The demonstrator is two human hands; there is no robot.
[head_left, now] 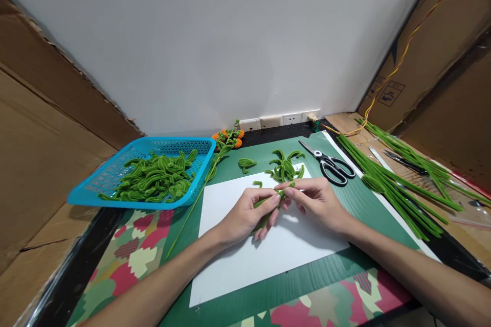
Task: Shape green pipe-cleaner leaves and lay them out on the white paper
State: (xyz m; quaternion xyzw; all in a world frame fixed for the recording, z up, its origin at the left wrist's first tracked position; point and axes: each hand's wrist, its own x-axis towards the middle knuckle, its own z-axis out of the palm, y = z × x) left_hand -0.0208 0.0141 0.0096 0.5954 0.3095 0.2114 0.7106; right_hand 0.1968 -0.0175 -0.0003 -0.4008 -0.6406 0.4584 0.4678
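My left hand [255,212] and my right hand [314,199] meet above a white sheet [238,265]. Between the fingertips of both is a green pipe cleaner piece [261,225], pinched from either side and partly covered by the fingers. Just beyond my hands lies a small heap of green pipe cleaner leaves [284,167], some curled. A short bent green piece [258,183] rests on the sheet to the left of that heap, and a single leaf [246,164] lies farther back on the green mat.
At left stands a blue basket [195,191] with many green leaves. An orange-flowered stem [226,145] lies beside it. Black-handled scissors [333,166] sit behind my right hand. Long green pipe cleaners [387,189] are spread at right. Sockets [291,119] line the wall.
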